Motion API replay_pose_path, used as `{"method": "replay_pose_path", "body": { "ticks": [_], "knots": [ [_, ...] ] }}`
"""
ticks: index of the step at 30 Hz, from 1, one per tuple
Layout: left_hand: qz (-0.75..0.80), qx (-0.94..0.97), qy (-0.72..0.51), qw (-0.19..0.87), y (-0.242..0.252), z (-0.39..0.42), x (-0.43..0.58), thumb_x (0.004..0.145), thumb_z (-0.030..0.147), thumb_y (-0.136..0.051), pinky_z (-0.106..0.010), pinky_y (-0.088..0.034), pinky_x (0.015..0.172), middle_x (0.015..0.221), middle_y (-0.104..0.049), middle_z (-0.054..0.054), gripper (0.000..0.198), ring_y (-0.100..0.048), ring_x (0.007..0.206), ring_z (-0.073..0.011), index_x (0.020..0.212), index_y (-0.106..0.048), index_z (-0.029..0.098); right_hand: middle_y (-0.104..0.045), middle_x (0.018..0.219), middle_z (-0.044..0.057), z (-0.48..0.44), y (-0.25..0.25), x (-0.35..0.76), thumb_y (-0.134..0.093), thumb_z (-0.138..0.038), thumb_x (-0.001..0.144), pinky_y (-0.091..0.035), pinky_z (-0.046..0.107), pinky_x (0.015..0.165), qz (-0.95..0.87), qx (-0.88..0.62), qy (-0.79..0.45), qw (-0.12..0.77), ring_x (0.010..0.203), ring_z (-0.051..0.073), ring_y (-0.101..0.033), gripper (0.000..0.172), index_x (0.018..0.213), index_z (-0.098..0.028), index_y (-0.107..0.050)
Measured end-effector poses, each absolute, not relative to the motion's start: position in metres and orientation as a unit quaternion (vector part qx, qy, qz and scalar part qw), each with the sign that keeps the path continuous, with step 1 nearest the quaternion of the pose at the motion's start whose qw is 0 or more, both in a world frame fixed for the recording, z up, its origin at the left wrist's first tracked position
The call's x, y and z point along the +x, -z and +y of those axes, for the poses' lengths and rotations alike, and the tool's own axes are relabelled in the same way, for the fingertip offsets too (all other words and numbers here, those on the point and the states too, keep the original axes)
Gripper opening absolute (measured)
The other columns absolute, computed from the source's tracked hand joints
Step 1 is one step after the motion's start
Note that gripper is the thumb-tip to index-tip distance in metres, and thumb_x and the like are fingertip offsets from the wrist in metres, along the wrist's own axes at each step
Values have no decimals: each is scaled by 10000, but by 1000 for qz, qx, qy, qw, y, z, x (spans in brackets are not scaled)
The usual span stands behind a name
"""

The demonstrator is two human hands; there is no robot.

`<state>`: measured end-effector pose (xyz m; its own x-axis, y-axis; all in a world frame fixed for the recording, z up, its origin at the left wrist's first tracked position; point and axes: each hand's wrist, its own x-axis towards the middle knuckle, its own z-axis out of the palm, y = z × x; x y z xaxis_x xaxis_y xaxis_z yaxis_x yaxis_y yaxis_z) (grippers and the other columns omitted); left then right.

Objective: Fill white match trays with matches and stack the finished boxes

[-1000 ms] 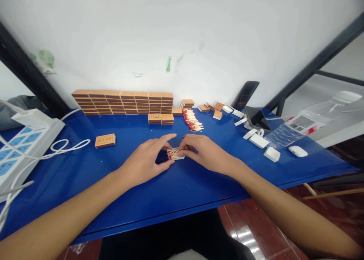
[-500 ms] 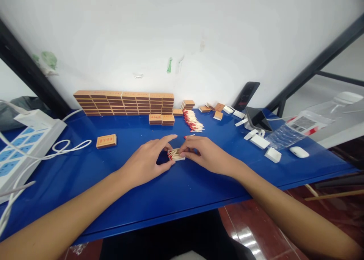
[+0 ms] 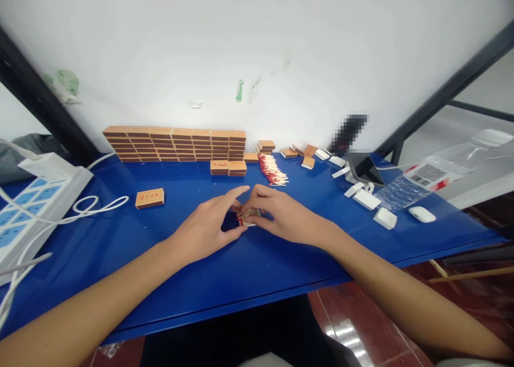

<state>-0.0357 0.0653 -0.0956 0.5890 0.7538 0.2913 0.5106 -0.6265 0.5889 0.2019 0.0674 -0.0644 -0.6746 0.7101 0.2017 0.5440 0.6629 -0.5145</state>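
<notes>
A small white matchbox tray (image 3: 246, 224) full of red-headed matches (image 3: 243, 215) lies on the blue tabletop. My left hand (image 3: 209, 219) steadies its left end between the thumb in front and the fingers behind. From the right, my right hand (image 3: 281, 210) reaches over the tray, its thumb and fingertips closed on matches inside it. The fingers cover much of the tray, so how many matches they grip is hidden. Behind my right hand spreads a loose pile of matches (image 3: 273, 170). One closed matchbox (image 3: 150, 198) lies apart on the left.
A long wall of stacked matchboxes (image 3: 176, 144) stands against the white wall. More boxes and empty white trays (image 3: 366, 199) lie toward the right, near a plastic bottle (image 3: 417, 179) and a white earphone case (image 3: 421, 214). A power strip (image 3: 36, 206) with white cables occupies the left.
My right hand has moved slightly left, its fingers now farther over the tray near the red heads. A stray match beside that hand is no longer visible. My left hand has stayed put.
</notes>
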Motion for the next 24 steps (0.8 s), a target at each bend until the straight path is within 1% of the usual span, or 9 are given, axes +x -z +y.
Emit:
{"method": "replay_pose_path", "body": {
  "ticks": [2,5,9,13,19,24],
  "knots": [
    [369,856,-266,244,96,65,-36,937,309,-751,-403,-574,992,1212,-736,-14,833,-704,1130,-228,1620,-277,347,-607,1079,53,68,63,198,-635,-158,1013,-529,321,823,-891,-355,-219,180,897,168,-652,122,1068,-211,-730],
    [374,851,-268,253,96,65,-37,932,322,-754,-397,-574,970,1178,-729,-8,865,-697,1094,-224,1629,-242,359,-607,1072,59,69,61,194,-659,-178,1005,-538,325,798,-887,-376,-216,157,883,174,-653,65,1029,-193,-718],
    [373,851,-272,251,97,65,-38,932,327,-753,-391,-571,959,1171,-718,-4,856,-686,1072,-214,1621,-248,371,-602,1079,65,71,59,192,-633,-190,1024,-531,318,767,-891,-382,-208,132,874,173,-648,54,1011,-178,-684],
    [373,849,-275,253,97,65,-37,923,314,-759,-386,-573,960,1162,-713,1,856,-685,1063,-207,1615,-260,377,-598,1079,64,71,58,193,-635,-227,1033,-518,319,749,-893,-387,-193,126,853,174,-638,66,1021,-178,-678],
    [368,852,-280,246,98,67,-36,924,317,-754,-393,-579,964,1186,-708,-13,860,-688,1066,-211,1620,-253,364,-588,1079,64,72,58,191,-615,-197,1039,-526,331,814,-898,-374,-200,117,890,177,-631,88,1027,-187,-702],
    [372,851,-278,246,98,67,-36,922,317,-759,-393,-589,951,1186,-706,-10,863,-692,1053,-208,1618,-254,377,-586,1063,69,72,60,192,-617,-249,1048,-506,314,733,-907,-380,-150,101,826,171,-614,97,1035,-166,-667]
  ]
}}
